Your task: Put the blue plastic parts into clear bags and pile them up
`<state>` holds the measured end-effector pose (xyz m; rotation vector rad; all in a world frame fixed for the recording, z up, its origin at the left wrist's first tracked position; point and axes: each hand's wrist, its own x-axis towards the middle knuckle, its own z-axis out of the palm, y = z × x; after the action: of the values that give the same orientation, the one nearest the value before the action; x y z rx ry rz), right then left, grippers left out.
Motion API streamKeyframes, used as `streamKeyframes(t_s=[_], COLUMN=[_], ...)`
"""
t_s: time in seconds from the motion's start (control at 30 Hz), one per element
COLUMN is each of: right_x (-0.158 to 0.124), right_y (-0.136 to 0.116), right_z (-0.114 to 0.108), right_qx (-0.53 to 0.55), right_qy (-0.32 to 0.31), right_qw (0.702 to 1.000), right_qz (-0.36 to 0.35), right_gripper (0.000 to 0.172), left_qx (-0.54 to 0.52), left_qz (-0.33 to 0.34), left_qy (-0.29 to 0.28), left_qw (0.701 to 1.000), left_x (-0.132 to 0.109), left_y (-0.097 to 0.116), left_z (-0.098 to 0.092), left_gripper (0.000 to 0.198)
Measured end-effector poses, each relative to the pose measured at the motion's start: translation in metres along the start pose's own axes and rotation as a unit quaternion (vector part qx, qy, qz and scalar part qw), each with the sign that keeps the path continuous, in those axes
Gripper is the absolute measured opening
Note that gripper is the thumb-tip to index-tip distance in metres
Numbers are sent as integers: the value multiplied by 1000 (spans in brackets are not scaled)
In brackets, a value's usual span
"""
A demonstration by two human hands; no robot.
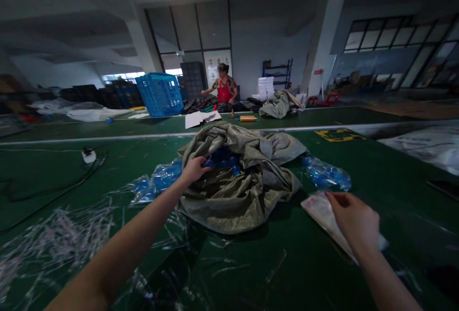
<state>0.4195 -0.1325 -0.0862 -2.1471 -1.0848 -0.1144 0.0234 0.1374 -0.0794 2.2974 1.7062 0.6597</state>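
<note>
A crumpled grey-green sack lies open on the green table, with small blue pieces showing in its mouth. My left hand reaches into that mouth, fingers curled among the blue pieces; what they hold is hidden. My right hand grips a flat clear plastic bag lying to the right of the sack. Clear bags of blue pieces lie on either side of the sack, one at the left and one at the right.
Loose clear plastic film covers the near left of the table. A black cable and white plug lie far left. Beyond are a blue crate, papers, a tape roll, and a person in red at work.
</note>
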Motion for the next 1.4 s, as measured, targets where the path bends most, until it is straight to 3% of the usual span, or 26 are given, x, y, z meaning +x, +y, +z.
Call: streamKeyframes(t_s=[0.07,0.17,0.3,0.4,0.5,0.6,0.73,0.87,0.97,1.07,1.13,1.23,1.27,1.33,1.4], right_x=[-1,-4,-7,-11,-18,-28,-40,-45,-47,-48,-47,-42,-40,-36,-33], right_y=[-2,-7,-25,-53,-91,-131,-182,-221,-235,-236,-232,-227,-225,-224,-225], right_z=[-1,-1,2,5,10,15,19,22,25,29,31,30,28,25,22], right_qx=[55,135,289,434,556,598,617,635,648,642,627,615,615,614,613], right_qy=[35,85,160,99,-19,-66,-81,-84,-87,-95,-105,-100,-93,-80,-75], right_qw=[998,986,943,895,831,798,781,764,752,757,768,777,778,779,780], right_qz=[11,41,42,24,-1,-22,-53,-82,-87,-78,-78,-89,-93,-98,-102], right_gripper=[30,33,38,37,33,29,24,23,22,23,24,24,24,23,21], left_qx=[-82,-118,-187,-268,-245,-140,13,31,37,39,38,36,35,38,50], left_qz=[49,50,5,14,96,90,1,-23,-19,1,17,62,101,193,208], left_qy=[-40,-72,-26,43,5,-26,-43,-75,-80,-69,-57,-17,12,8,16], left_qw=[995,989,982,962,965,986,999,996,996,997,998,997,994,980,977], left_x=[-13,-33,-55,-70,-88,-98,-90,-73,-65,-63,-70,-100,-113,-138,-153], left_y=[12,22,26,28,31,31,25,18,19,26,31,36,37,34,30], left_z=[13,36,41,19,-2,-9,3,21,26,17,6,-12,-17,-22,-22], left_gripper=[37,34,45,35,24,23,27,22,14,15,21,27,25,13,7])
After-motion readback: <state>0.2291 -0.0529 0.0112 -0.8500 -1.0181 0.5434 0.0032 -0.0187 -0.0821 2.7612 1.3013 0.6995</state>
